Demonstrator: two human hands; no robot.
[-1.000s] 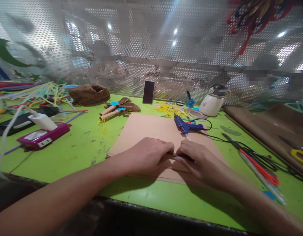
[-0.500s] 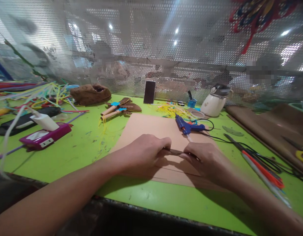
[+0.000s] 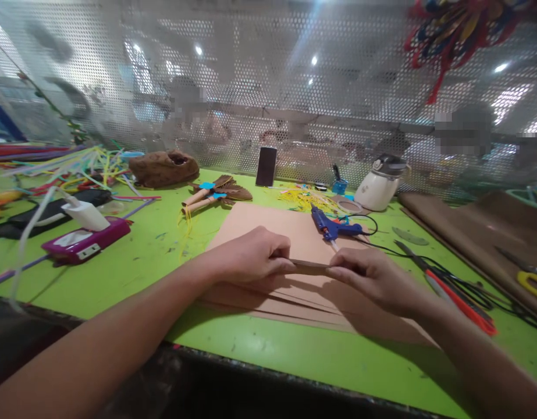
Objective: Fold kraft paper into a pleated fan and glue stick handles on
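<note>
Left hand [image 3: 251,256] and right hand [image 3: 375,278] pinch opposite ends of a thin brown strip [image 3: 309,266], likely light and bendable, best held endwise; glue gun [image 3: 327,224] lies at one o'clock.

Bright, even indoor light from overhead spots, showing as white glare dots w/ streaks on the perforated screen [image 3: 268,87]. Soft shadows fall toward the viewer under the left hand [image 3: 255,256] & right hand [image 3: 373,276], onto the brown sheet [image 3: 294,227] & green surface [image 3: 141,262]. Wide-angle bend at edges, corners smeared. Bkgd behind screen hazy, out of focus. Center fairly sharp; forearms slightly blurred.
</note>
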